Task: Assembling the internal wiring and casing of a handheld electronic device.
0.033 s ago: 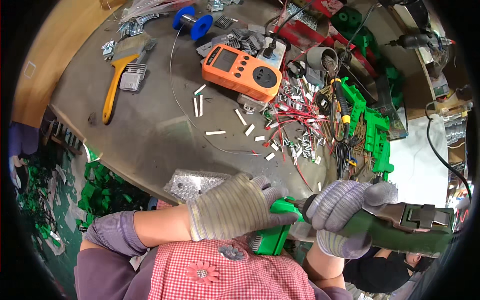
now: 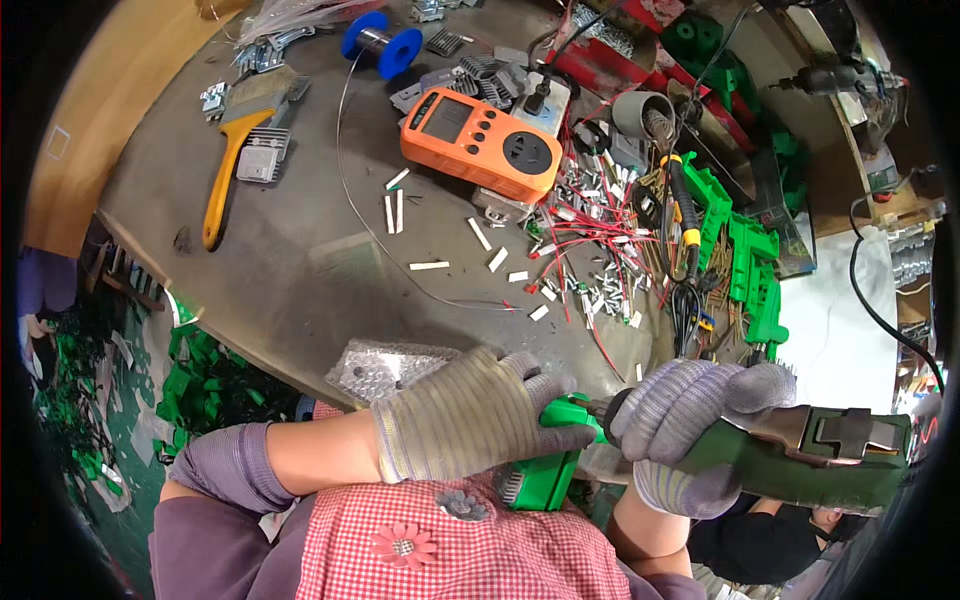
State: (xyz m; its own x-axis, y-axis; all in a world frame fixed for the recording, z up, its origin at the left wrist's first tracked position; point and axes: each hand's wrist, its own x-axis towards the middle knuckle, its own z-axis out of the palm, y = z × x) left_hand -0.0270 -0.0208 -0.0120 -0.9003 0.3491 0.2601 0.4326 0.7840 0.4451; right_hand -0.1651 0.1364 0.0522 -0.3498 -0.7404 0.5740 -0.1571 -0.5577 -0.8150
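Observation:
My left hand (image 2: 465, 415), in a striped grey glove, is closed on a green plastic housing (image 2: 545, 480) held against my apron at the table's near edge. A grey ribbed part shows at the housing's lower left; the fingers hide part of its upper end. My right hand (image 2: 675, 420), gloved too, wraps round the front of a dark green power screwdriver (image 2: 810, 460) lying nearly level. Its dark nose points left, and the short shaft meets the upper end of the housing by my left fingers. Where the tip enters is too small to make out.
On the table lie an orange power meter (image 2: 480, 145), a yellow-handled brush (image 2: 228, 170), a blue wire spool (image 2: 385, 45), bubble wrap (image 2: 385, 370) and red-wired parts (image 2: 600, 235). A soldering iron (image 2: 683, 205) stands near green housings (image 2: 755, 280). Another person (image 2: 765, 540) is at lower right.

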